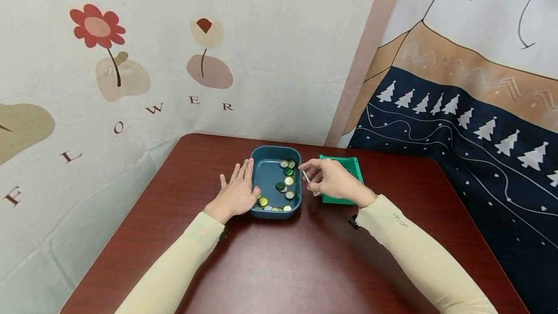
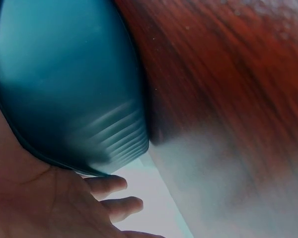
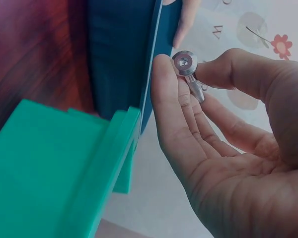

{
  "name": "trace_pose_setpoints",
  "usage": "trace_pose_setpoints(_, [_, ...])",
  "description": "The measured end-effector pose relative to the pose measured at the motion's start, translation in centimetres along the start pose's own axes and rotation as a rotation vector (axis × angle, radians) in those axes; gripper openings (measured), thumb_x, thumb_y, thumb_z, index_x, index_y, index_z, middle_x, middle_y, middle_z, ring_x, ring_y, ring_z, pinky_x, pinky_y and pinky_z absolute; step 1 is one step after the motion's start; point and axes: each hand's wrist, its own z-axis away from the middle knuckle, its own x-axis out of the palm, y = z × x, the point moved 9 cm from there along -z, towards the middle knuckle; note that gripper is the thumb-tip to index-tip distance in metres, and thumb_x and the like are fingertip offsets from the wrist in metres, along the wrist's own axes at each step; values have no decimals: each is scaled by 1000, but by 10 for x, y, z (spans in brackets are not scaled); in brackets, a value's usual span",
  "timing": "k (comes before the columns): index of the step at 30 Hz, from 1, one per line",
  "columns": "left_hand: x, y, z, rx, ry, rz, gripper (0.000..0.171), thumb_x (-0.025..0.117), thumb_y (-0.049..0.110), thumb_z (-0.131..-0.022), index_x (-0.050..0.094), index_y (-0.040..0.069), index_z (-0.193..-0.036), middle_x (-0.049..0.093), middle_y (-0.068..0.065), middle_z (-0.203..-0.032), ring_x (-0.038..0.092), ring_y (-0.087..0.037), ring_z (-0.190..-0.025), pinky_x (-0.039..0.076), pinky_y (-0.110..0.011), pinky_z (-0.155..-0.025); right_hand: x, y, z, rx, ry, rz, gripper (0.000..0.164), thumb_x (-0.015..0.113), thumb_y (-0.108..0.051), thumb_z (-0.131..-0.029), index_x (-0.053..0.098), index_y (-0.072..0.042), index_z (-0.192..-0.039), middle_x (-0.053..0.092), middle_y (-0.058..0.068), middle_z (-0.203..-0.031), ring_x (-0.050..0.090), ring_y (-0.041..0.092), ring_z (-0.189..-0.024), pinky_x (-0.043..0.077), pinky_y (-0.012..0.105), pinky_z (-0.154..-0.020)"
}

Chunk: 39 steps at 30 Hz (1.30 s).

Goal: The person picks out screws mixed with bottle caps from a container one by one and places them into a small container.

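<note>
My left hand (image 1: 235,195) lies with straight fingers along the left rim of a blue rectangular tub (image 1: 274,215). In the left wrist view, its palm rests against the tub's edge (image 2: 64,89). My right hand (image 1: 333,179) is just past the tub's right wall, pinching a silver bolt (image 3: 194,89) between thumb and fingers. The bolt has a round flat head with a hex socket, seen in the right wrist view. Inside the tub lie several small round discs (image 1: 289,181), like bottle caps, in green, gold and silver.
A green open box (image 1: 337,200) stands right of the tub, partly under my right hand; its wall (image 3: 54,163) is close in the right wrist view. Both containers sit towards the back of a dark red wooden table (image 1: 261,265). Printed cloth (image 1: 270,52) hangs behind.
</note>
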Motion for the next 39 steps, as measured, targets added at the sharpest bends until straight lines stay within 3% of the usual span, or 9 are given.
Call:
trace_pose_setpoints(3, [0,0,0,-1,3,1,93,54,34,-117,1,8,-189,9,-20,-198,8,-49,-184,5,-91,-137,-5,3,1,1,18,-10,51,74,3,-106,70,-4,-156,75,24,-124,82,25,-91,73,59,-88])
trace_pose_setpoints(9, [0,1,0,3,9,3,93,54,33,-116,2,7,-188,10,-20,-198,9,-50,-184,6,-91,-137,-16,13,7,18,46,-6,50,77,2,-105,72,-7,-154,75,23,-125,84,27,-95,74,43,-83])
trace_pose_setpoints(13, [2,1,0,4,6,2,93,53,33,-116,1,7,-189,9,-20,-198,8,-50,-184,5,-92,-136,-27,21,12,30,68,-3,50,78,2,-106,72,-9,-155,76,25,-128,85,31,-100,74,39,-82])
trace_pose_setpoints(17, [1,2,0,7,7,2,93,53,33,-116,1,7,-188,9,-20,-198,8,-50,-184,5,-92,-136,-38,27,16,40,105,25,49,76,0,-108,72,-8,-155,77,23,-129,84,25,-99,73,36,-81])
trace_pose_setpoints(29, [-1,2,2,0,2,5,92,52,32,-115,2,7,-189,10,-20,-198,9,-49,-184,6,-91,-137,-52,50,23,89,183,84,47,75,-4,-110,71,-4,-156,77,24,-132,83,27,-102,73,38,-82])
trace_pose_setpoints(34, [-2,3,2,3,2,9,92,52,32,-115,2,7,-189,10,-20,-198,9,-49,-184,6,-91,-137,-53,56,24,108,197,104,47,74,-4,-109,71,-3,-156,78,26,-132,84,28,-96,73,38,-80])
trace_pose_setpoints(39, [-2,3,2,2,3,11,93,53,32,-115,2,7,-189,10,-20,-198,9,-49,-184,6,-91,-137,-54,63,24,132,206,172,45,76,-9,-110,72,-4,-155,81,23,-129,81,18,-85,68,35,-80])
